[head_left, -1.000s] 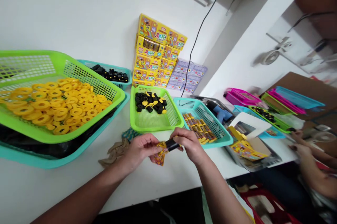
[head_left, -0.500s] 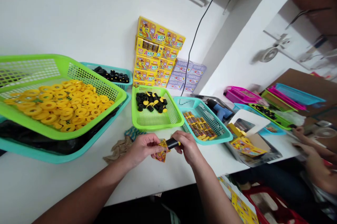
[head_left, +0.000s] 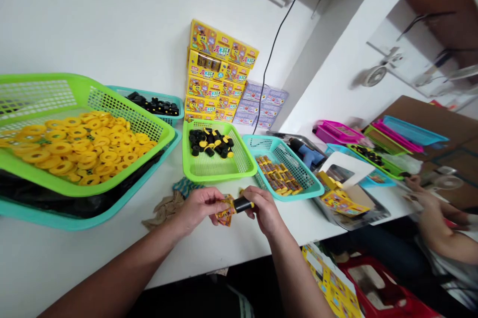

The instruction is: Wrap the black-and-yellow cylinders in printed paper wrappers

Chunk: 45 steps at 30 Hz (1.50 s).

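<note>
My left hand (head_left: pixel 205 204) pinches a yellow-and-orange printed sticker sheet (head_left: pixel 224 215) between thumb and fingers. My right hand (head_left: pixel 263 206) is closed around a small black cylinder with yellow ends (head_left: pixel 242 204). The sheet's upper edge meets the cylinder's left end, and both are held just above the white table. Behind my hands stands a green basket (head_left: pixel 224 173) with several black-and-yellow cylinders (head_left: pixel 211 142) in it. To its right, a teal basket (head_left: pixel 311 189) contains rows of cylinders wrapped in printed labels (head_left: pixel 280 176).
At left, a green basket of yellow rings (head_left: pixel 85 146) rests on a larger teal basket (head_left: pixel 89 221). A crumpled brown cloth (head_left: pixel 162 212) lies near my left wrist. Yellow boxes (head_left: pixel 218 74) are stacked against the wall. Another person's arms (head_left: pixel 429 208) are at the far right.
The view has shifted slightly, so the scene sits a little further left. Both hands keep their hold; the sheet has turned a little against the cylinder.
</note>
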### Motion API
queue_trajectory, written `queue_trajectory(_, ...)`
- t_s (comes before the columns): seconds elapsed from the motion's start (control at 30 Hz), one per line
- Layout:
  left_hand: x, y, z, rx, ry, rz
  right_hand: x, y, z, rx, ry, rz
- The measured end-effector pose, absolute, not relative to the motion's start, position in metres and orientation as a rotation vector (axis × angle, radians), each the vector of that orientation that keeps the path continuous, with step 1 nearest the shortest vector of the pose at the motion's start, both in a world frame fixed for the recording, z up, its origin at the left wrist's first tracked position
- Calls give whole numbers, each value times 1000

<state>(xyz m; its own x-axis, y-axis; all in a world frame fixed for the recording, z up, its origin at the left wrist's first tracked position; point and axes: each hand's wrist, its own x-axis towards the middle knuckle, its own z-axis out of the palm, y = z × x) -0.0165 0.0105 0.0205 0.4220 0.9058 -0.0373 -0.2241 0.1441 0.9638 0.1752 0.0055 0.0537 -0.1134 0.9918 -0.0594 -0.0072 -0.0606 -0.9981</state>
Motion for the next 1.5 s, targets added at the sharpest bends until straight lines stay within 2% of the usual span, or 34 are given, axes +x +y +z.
queue_trajectory(0.83, -9, 8, 9, 913, 726, 922, 169, 0, 33, -1197, -1173, 1318)
queue_trajectory(1.5, -8, 4, 9, 1003, 803, 857, 163, -10, 28, -1301, -1434, 857)
